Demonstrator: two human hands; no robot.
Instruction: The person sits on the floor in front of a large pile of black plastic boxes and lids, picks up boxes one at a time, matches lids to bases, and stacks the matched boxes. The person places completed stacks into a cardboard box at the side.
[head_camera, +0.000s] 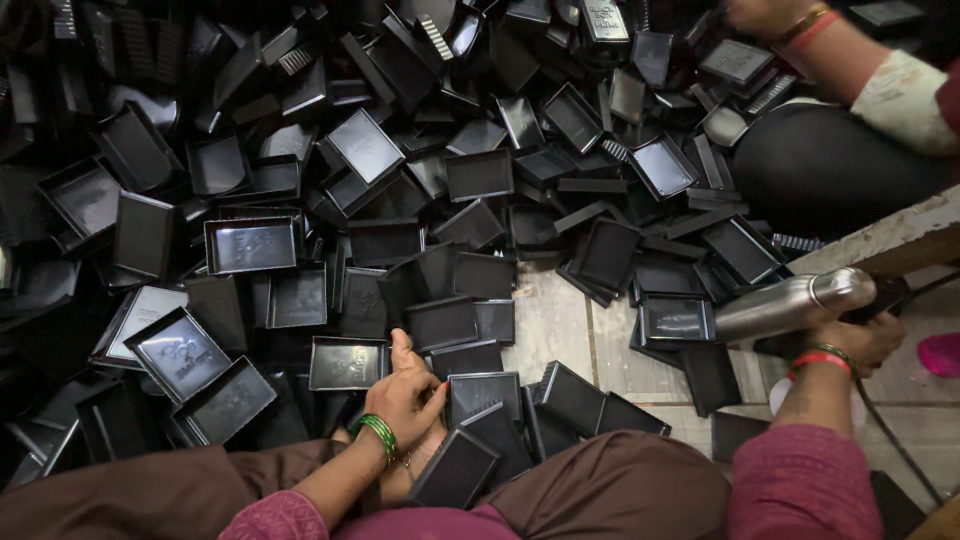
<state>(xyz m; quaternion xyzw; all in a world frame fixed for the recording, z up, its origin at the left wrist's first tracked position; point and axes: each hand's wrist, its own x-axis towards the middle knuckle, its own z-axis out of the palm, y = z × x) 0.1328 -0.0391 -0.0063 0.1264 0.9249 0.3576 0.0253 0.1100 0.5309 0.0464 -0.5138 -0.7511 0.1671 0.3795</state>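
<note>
Head view: your left hand (408, 392) rests open on shallow black plastic trays (470, 395) heaped before your knees; your right hand (860, 340) is clamped around a steel bottle (790, 303). Leaning trays beside your left hand could slide if nudged.

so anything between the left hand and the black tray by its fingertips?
Nothing visible. The left hand rests right at the black tray, fingertips at its left edge. Other trays crowd around it, but none sits in between.
</note>
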